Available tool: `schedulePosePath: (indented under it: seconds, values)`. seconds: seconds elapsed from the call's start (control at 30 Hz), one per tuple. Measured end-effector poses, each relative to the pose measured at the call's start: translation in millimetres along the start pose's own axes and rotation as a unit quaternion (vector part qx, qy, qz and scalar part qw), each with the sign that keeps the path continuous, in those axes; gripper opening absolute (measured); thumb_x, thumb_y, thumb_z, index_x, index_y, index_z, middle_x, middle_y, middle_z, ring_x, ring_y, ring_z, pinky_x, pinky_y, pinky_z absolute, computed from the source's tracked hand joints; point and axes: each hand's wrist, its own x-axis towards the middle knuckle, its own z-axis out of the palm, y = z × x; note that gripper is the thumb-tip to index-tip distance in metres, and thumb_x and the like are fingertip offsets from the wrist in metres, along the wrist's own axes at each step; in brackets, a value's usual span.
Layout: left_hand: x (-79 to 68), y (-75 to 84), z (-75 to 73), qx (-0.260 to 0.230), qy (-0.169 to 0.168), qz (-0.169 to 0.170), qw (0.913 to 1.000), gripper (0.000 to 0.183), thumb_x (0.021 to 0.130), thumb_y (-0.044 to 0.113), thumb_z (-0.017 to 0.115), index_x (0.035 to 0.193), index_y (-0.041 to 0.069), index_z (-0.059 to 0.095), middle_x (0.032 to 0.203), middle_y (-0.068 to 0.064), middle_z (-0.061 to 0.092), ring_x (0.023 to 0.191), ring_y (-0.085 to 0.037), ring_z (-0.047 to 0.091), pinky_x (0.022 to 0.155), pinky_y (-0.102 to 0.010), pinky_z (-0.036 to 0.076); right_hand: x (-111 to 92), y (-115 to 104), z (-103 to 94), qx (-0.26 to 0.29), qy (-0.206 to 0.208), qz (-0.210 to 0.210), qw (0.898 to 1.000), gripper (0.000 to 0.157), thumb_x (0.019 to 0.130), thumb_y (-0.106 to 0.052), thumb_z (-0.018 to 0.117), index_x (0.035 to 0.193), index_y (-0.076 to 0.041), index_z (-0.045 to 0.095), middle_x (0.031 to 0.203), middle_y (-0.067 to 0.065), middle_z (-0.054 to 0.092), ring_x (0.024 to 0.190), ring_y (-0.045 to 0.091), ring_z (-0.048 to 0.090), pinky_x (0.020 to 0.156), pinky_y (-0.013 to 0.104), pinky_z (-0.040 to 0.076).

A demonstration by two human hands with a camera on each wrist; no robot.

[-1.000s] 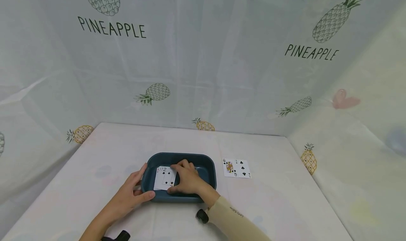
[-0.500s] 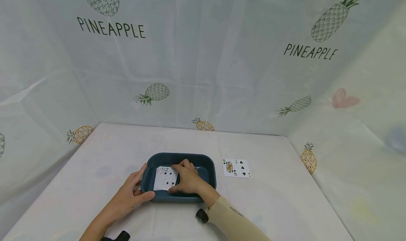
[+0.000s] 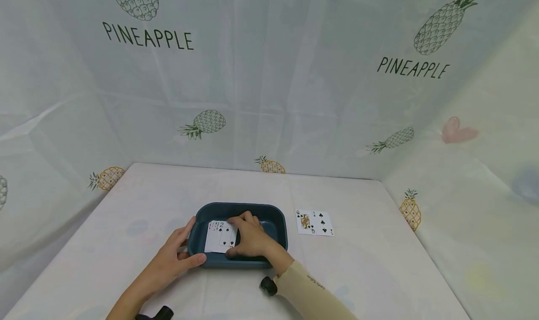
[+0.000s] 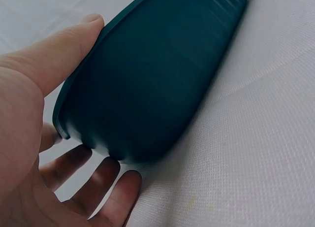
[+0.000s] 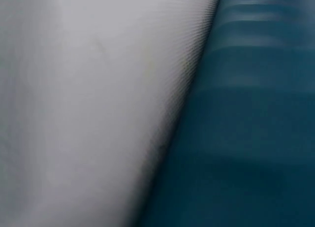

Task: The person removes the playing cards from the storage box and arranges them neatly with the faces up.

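Observation:
A dark blue plastic tray (image 3: pixel 269 221) with a raised rim stands on the table in the head view. My left hand (image 3: pixel 172 257) grips its left end; in the left wrist view the thumb (image 4: pixel 74 49) lies along the rim and the fingers curl against the end wall. Inside the tray, several playing cards (image 3: pixel 214 240) lie overlapped face up. On top is a two of spades (image 3: pixel 226 233), its right edge partly covered by my right hand (image 3: pixel 251 239). That hand's thumb and forefinger span the card's near and far edges, pinching it. The right wrist view shows only tray wall and cloth.
Right of the tray lie two face-up cards side by side, a queen (image 3: pixel 305 221) and a clubs card (image 3: pixel 323 223). White cloth covers the table (image 3: pixel 358 273), and pineapple-printed curtains (image 3: pixel 269 76) rise at the back and sides.
My right hand has slid slightly to the right inside the tray, and the two of spades has shifted right with it. My left hand and the tray stay put.

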Motion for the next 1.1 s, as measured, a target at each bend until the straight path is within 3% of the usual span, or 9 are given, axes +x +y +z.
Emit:
schedulePosePath:
  seconds: [0.6, 1.1]
  values:
    - [-0.2, 1.0, -0.5, 0.003, 0.004, 0.001, 1.0000, 0.094, 0.086, 0.037, 0.076, 0.156, 0.035, 0.015, 0.147, -0.009, 0.030, 0.129, -0.032, 0.046, 0.090, -0.023, 0.050, 0.5, 4.4, -1.6, 0.023, -0.006, 0.011, 1.000, 0.081, 0.071, -0.035, 0.087, 0.141, -0.017, 0.051, 0.125, 0.003, 0.043, 0.109, 0.018, 0.042, 0.091, 0.035, 0.045]
    - [0.5, 2.8, 0.5, 0.016, 0.006, -0.016, 0.9997, 0.095, 0.085, 0.040, 0.075, 0.157, 0.035, 0.013, 0.150, -0.010, 0.028, 0.131, -0.034, 0.044, 0.094, -0.031, 0.051, -2.8, 5.6, -4.4, 0.016, -0.015, 0.021, 1.000, 0.083, 0.071, -0.037, 0.088, 0.141, -0.015, 0.051, 0.129, 0.005, 0.040, 0.112, 0.019, 0.040, 0.091, 0.034, 0.046]
